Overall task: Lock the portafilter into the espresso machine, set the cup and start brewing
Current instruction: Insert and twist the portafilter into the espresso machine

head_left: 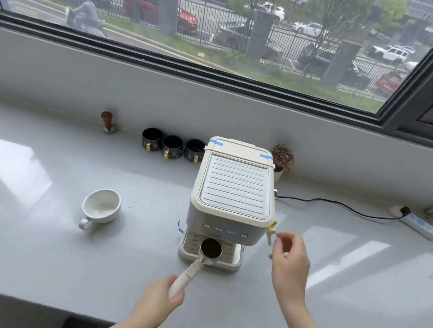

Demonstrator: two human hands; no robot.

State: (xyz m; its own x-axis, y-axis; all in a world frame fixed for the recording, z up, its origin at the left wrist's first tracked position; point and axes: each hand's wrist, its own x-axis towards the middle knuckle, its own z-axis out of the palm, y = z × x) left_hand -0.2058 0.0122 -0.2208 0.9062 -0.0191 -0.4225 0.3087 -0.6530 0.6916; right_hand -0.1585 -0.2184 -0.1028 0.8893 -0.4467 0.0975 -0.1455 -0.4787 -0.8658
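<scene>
A cream espresso machine (232,190) stands on the grey counter, its button row facing me. My left hand (161,296) grips the cream handle of the portafilter (210,248), whose metal basket full of dark ground coffee hovers over the drip tray (231,262), just below the front panel. My right hand (289,258) is raised to the right of the machine, fingers loosely apart and holding nothing, close to the steam wand (270,236) with its yellow tag. A white cup (101,206) lies tilted on the counter to the left of the machine.
Three dark mugs (172,146) and a wooden-handled tamper (107,121) stand along the back wall. A small potted plant (282,158) sits behind the machine. A black cable runs right to a power strip (416,224). The counter's front edge lies under my forearms.
</scene>
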